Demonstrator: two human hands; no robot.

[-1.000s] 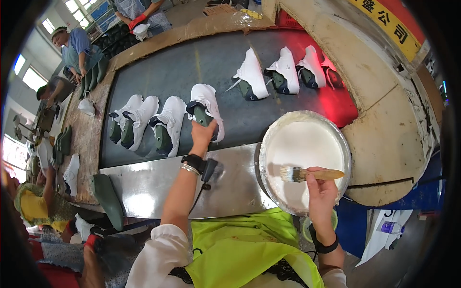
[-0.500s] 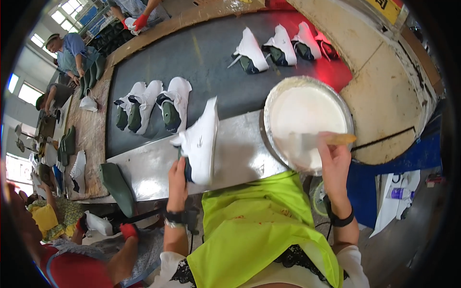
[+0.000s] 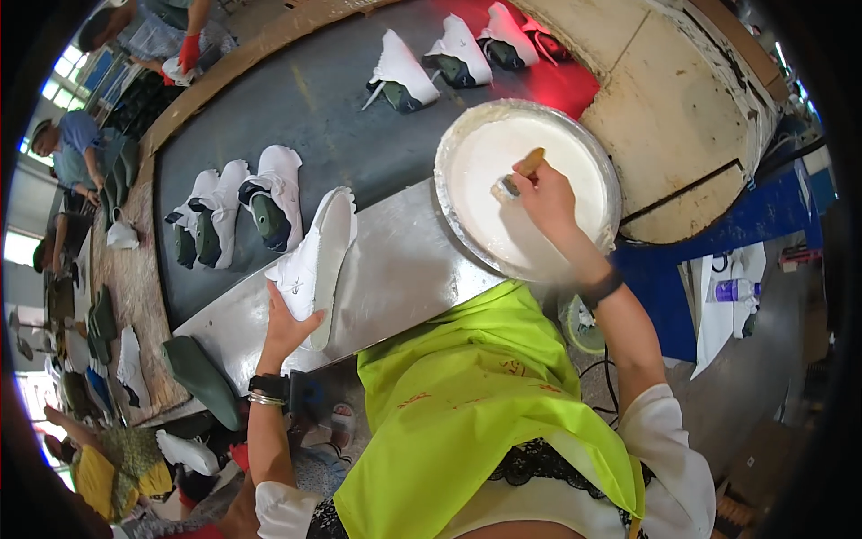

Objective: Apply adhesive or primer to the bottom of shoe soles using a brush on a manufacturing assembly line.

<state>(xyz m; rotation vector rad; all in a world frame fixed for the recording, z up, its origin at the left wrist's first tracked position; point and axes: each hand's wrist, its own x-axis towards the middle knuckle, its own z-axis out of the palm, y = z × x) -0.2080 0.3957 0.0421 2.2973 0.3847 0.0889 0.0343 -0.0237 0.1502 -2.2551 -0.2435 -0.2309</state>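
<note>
My left hand [image 3: 287,331] is closed around the heel end of a white shoe [image 3: 310,265], tilted with its pale underside turned to the right. Over a large round basin [image 3: 444,205] of white liquid [image 3: 489,238], my right hand [image 3: 546,199] grips a brush [image 3: 533,162] by its short wooden handle. The whitened brush head is at the liquid; whether it dips in I cannot tell. Beyond the left hand, several white shoes [image 3: 274,189] with dark green lasts inside stand on a dark belt [image 3: 350,135].
A metal ledge [image 3: 386,274] runs along the belt's near side. More white shoes [image 3: 460,49] stand at the far end, by red light. On the left, a dark green last [image 3: 202,382] lies by a worn wooden board [image 3: 153,314]. Co-workers are at the left and far left.
My right hand has moved the brush from the basin's near right to over its middle. The shoe in my left hand has turned to show more underside. The whole view has shifted.
</note>
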